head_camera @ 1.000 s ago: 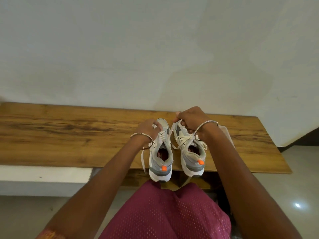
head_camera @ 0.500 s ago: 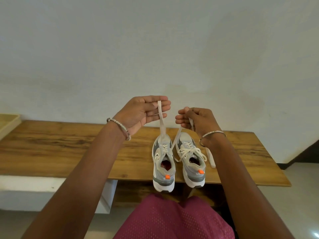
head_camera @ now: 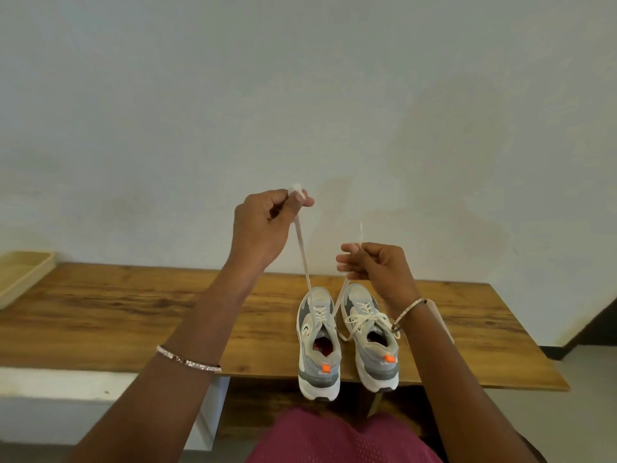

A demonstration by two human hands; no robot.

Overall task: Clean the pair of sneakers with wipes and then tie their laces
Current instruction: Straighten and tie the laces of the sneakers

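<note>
Pinching one lace end between thumb and forefinger, the left grip is hanging high above and to the left of the left sneaker, its other fingers curled in. A pale tuft of lace is poking out past the fingertips. From there the left strand is running taut down to the toe end of that sneaker's lacing. The left sneaker is standing upright on the wooden surface, toe to the wall, heel jutting over the near edge.

Just right of it the right strand is rising out of the gap beside it; I cannot make out where it leaves the eyelets. It is ending in the right grip, which is hovering lower, above and right of the left sneaker, pinching the strand with the stiff tip sticking up. The right sneaker is sitting just beside the left sneaker, and its bow looks tied already.

To my eye this lace is going to behave as light, flat and limp, holding no shape unless tensioned, and slipping through a loose pinch. Taking hold lower, nearer the left sneaker's eyelets, should give more control for crossing the ends. The shoe looks light too, so a hard pull is likely dragging it, and that overhanging heel is inviting a tumble.
</note>
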